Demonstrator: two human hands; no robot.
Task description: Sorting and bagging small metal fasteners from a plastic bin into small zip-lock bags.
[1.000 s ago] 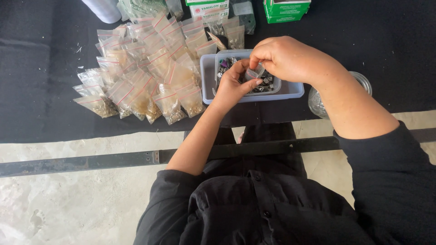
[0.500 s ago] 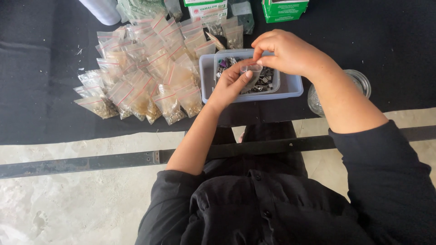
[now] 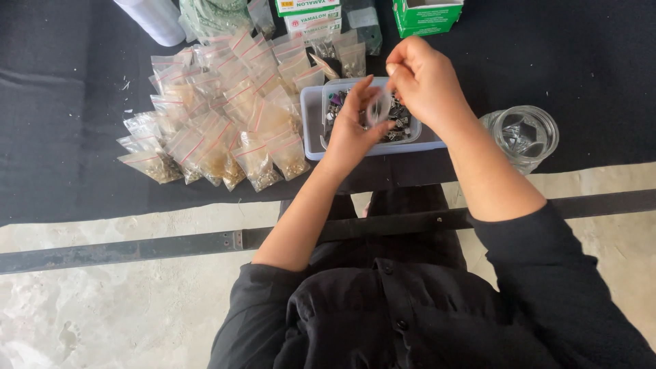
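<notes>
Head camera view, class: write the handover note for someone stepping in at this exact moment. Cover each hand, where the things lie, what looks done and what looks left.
Left hand: over the grey tray, fingers pinching a small clear bag.
Right hand: raised above the tray, fingertips at the same bag's top edge.
Tray: on the black mat, holding small dark metal parts.
Done: a pile of filled clear bags lies left of the tray.
Left: parts remain in the tray; I cannot tell whether the held bag has anything in it.
Nearby: empty glass jar at right, green boxes at the far edge.
</notes>
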